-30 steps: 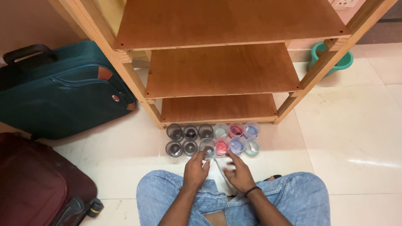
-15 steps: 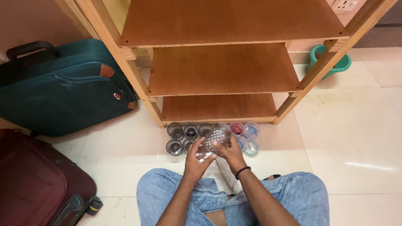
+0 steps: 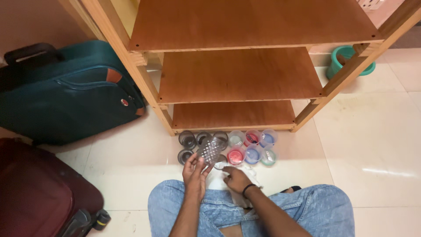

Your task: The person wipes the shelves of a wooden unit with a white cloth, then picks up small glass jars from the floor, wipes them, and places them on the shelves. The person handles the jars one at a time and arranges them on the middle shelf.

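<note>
Left hand (image 3: 193,172) is pinching a clear glass (image 3: 210,150), tilting it for inspection. Right hand (image 3: 234,179) is resting loosely spread on white cloth (image 3: 217,180), apparently for wiping

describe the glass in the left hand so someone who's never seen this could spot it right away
Start at the wooden shelf rack, then drop to the two rows of small glasses on the floor tiles at its foot. Just above their left end, the left hand holds a clear tumbler. It alone is lifted and tilted, with a bumpy dotted surface.
</note>
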